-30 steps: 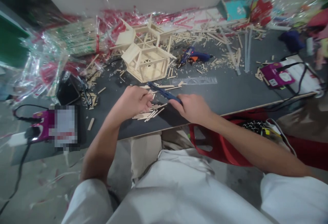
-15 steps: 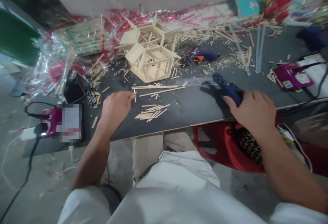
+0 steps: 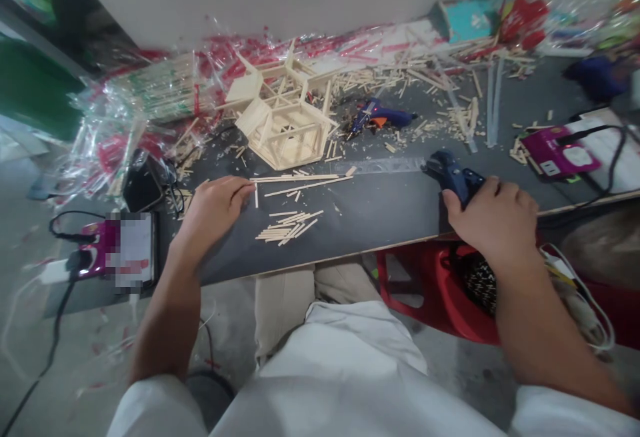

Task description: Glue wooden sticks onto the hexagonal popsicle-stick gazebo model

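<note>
My left hand (image 3: 220,205) rests on the table with its fingertips pinched at the left end of a long thin wooden stick (image 3: 295,178). A short stick (image 3: 257,195) lies crosswise just under those fingertips. Beside it is another long stick (image 3: 305,188), and nearer to me lies a loose pile of short sticks (image 3: 286,227). On the right, my right hand (image 3: 500,224) is wrapped round dark blue hand cutters (image 3: 457,177), their jaws pointing left toward a clear ruler (image 3: 390,165). Behind the sticks stands a hexagonal wooden stick frame (image 3: 290,134).
A blue glue gun (image 3: 387,116) lies among wood scraps behind the ruler. Plastic-wrapped stick bundles (image 3: 160,87) fill the back left. Purple power strips (image 3: 560,150) with cables sit at both sides, a phone (image 3: 136,250) on the left one. A red chair (image 3: 450,290) stands below the edge.
The cutters have turned in my right hand, and their jaws and handles show more clearly. My left fingertips have come to the end of the long stick. The whole view has shifted slightly.
</note>
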A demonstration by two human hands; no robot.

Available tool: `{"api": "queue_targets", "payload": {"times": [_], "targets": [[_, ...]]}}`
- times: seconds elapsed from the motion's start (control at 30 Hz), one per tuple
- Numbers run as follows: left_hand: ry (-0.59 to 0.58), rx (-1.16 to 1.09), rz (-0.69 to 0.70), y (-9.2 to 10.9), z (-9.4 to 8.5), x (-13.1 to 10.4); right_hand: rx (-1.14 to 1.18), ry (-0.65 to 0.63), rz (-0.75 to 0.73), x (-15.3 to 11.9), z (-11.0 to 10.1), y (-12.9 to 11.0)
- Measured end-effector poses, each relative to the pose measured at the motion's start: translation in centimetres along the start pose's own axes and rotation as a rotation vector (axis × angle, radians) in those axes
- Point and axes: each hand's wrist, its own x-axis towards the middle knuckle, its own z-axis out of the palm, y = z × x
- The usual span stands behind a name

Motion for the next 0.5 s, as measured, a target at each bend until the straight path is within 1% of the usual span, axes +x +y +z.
{"api": "queue_targets", "payload": {"times": [0.03, 0.1, 0.17, 0.23, 0.3, 0.37, 0.43, 0.5], "targets": [[-0.027, -0.008, 0.018, -0.2, -0.2, 0.4, 0.003, -0.013, 0.001, 0.2, -0.4, -0.5], [-0.079, 0.009, 0.034, -0.7, -0.5, 1.0, 0.065, -0.026, -0.055, 0.7, -1.5, -1.9], [-0.112, 0.056, 0.021, -1.3, -0.7, 1.3, 0.208, -0.006, -0.172, 1.6, -2.6, -4.1], [-0.109, 0.102, -0.046, -1.6, -0.6, 1.1, 0.348, -0.007, -0.319, 2.7, -3.8, -6.9], [-0.080, 0.147, -0.140, -1.7, -0.4, 0.7, 0.407, -0.009, -0.455, 4.1, -4.8, -10.1], [-0.049, 0.206, -0.230, -1.6, -0.1, 0.0, 0.395, -0.079, -0.589, 5.7, -5.4, -13.2], [-0.041, 0.261, -0.274, -1.3, 0.2, -0.7, 0.275, -0.158, -0.673, 7.2, -5.5, -15.6], [-0.024, 0.280, -0.293, -1.0, 0.6, -1.4, 0.146, -0.210, -0.725, 8.3, -5.3, -17.3]]}}
